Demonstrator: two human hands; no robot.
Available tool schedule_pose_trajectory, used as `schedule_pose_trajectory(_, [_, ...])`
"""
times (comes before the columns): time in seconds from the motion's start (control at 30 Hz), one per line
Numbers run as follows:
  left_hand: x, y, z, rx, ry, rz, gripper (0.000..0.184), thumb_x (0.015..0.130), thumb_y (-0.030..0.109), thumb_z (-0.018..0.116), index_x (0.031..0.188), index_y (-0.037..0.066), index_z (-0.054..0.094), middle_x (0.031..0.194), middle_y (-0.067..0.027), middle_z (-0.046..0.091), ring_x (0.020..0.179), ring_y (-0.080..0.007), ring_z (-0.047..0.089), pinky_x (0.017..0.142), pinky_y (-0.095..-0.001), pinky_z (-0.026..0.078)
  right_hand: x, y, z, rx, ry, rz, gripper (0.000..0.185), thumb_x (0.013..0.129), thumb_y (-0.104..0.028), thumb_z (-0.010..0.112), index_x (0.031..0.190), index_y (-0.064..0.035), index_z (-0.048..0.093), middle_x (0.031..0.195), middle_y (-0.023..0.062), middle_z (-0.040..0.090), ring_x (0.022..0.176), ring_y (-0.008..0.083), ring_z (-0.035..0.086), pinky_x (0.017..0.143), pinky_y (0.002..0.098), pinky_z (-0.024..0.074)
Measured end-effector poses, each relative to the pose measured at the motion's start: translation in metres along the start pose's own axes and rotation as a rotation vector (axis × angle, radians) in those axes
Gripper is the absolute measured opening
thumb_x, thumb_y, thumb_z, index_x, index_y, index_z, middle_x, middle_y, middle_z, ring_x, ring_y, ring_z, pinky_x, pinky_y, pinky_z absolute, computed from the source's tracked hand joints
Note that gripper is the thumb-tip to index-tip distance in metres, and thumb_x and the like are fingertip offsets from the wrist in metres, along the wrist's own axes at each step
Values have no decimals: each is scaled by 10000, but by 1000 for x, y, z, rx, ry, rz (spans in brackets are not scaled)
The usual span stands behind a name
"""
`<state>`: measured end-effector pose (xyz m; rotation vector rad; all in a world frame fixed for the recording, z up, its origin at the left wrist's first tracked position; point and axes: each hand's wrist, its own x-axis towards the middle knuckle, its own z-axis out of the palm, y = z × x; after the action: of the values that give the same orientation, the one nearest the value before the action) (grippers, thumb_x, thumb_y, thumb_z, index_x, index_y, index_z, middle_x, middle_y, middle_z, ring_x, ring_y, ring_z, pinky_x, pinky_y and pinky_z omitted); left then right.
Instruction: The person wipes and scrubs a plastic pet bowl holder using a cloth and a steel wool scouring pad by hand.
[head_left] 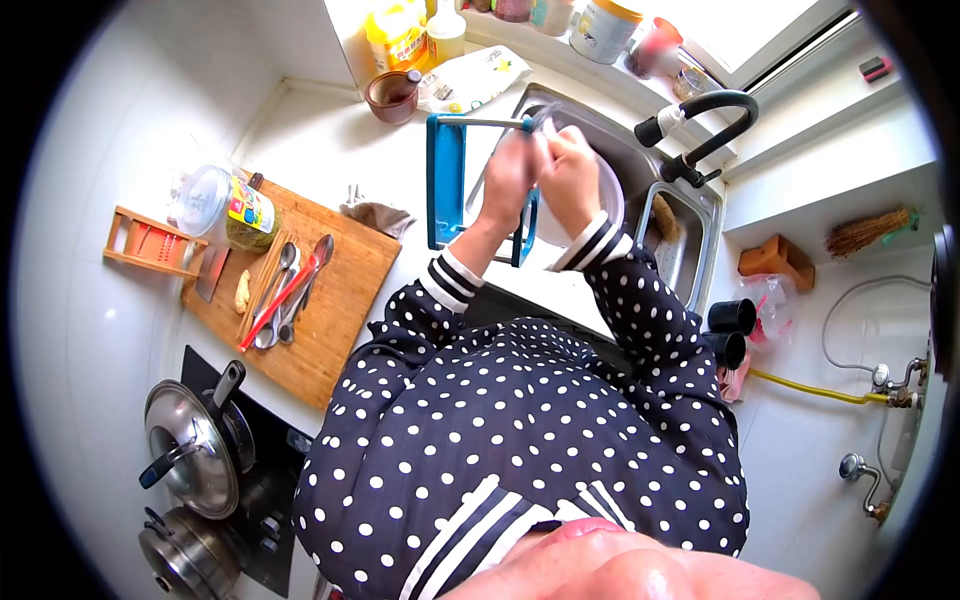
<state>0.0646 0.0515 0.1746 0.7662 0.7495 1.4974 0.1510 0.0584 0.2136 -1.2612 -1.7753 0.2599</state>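
Both hands are close together over a white basin [608, 195] in the sink and are blurred by motion. My left hand [512, 175] is closed around the right side of a blue frame [446, 180] with a thin metal bar across its far end. My right hand [572, 172] is closed and pressed against the left one. Something pale grey [543, 115] shows at its fingertips, too smeared to name. The frame's near right end shows below my left wrist, over the counter edge.
A black faucet [715, 125] arches over the sink [690, 245] at right. A wooden cutting board [335, 310] at left bears spoons, chopsticks and a jar [250, 215]. A brown pot [393, 97] stands behind. Lidded cookware [190, 450] sits on the stove.
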Motion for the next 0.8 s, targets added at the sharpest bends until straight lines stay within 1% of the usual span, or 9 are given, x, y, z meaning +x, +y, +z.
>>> schedule_pose_trajectory(0.17, [-7, 0, 1, -78, -84, -77, 292, 1029, 265, 349, 964, 85, 570, 670, 40, 477, 561, -51, 402, 521, -207, 360, 9, -3, -4, -122, 27, -14, 209, 857, -201, 588, 786, -17, 659, 778, 149, 547, 696, 338, 581, 636, 432, 477])
schedule_pose_trajectory(0.23, [-5, 19, 12, -177, 102, -130, 281, 1025, 257, 360, 976, 72, 565, 669, 24, 483, 573, -68, 418, 548, -231, 380, -8, -7, 2, -78, 18, -135, 215, 858, -201, 581, 940, -14, 648, 807, 156, 552, 707, 341, 585, 633, 428, 480])
schedule_pose_trajectory(0.3, [-5, 15, 12, -198, 124, -174, 279, 1024, 255, 360, 946, 76, 558, 661, 18, 479, 578, -77, 425, 557, -238, 382, -5, -10, -3, -152, -17, -159, 203, 860, -197, 576, 905, -11, 645, 801, 152, 550, 714, 343, 587, 635, 429, 482])
schedule_pose_trajectory(0.37, [-10, -3, 0, -151, -124, -133, 279, 1024, 259, 363, 907, 83, 545, 654, 16, 474, 575, -80, 426, 553, -236, 378, 6, -3, -3, -128, -8, -19, 215, 877, -207, 569, 803, -18, 641, 767, 141, 539, 679, 331, 579, 620, 421, 474])
schedule_pose_trajectory(0.53, [-4, 12, 8, -178, 112, -161, 305, 1025, 263, 331, 908, 84, 548, 682, -2, 508, 589, -107, 460, 544, -252, 398, -4, -3, 8, -136, 29, -124, 269, 886, -233, 575, 727, -28, 649, 745, 136, 533, 661, 332, 571, 613, 417, 468])
schedule_pose_trajectory(0.63, [-9, -13, -7, -172, -157, -191, 299, 1023, 260, 344, 893, 83, 546, 669, -3, 497, 571, -98, 448, 538, -250, 398, 9, 5, 7, -144, 11, 1, 256, 877, -238, 587, 742, -34, 664, 758, 142, 541, 678, 338, 577, 627, 423, 474])
schedule_pose_trajectory(0.7, [-1, -8, -13, -121, -33, -257, 358, 1007, 324, 393, 1199, 68, 555, 1076, -76, 625, 919, -155, 600, 816, -272, 483, 0, 5, 13, -210, 21, -70, 233, 867, -245, 599, 786, -42, 681, 768, 145, 546, 689, 339, 583, 638, 423, 478])
schedule_pose_trajectory(0.77, [-7, 6, 0, -266, 59, -266, 323, 1008, 321, 401, 1112, 81, 590, 752, 9, 555, 634, -84, 496, 567, -251, 418, -10, 0, 20, -198, 32, -217, 216, 868, -258, 573, 952, -98, 689, 835, 135, 553, 735, 321, 600, 666, 426, 498])
schedule_pose_trajectory(0.8, [-7, 5, -1, -298, 42, -348, 315, 1011, 321, 387, 1012, 76, 584, 793, -1, 535, 653, -98, 487, 575, -268, 418, 4, 19, 24, -339, -43, -178, 233, 870, -274, 571, 945, -91, 694, 836, 138, 552, 740, 319, 600, 671, 422, 498])
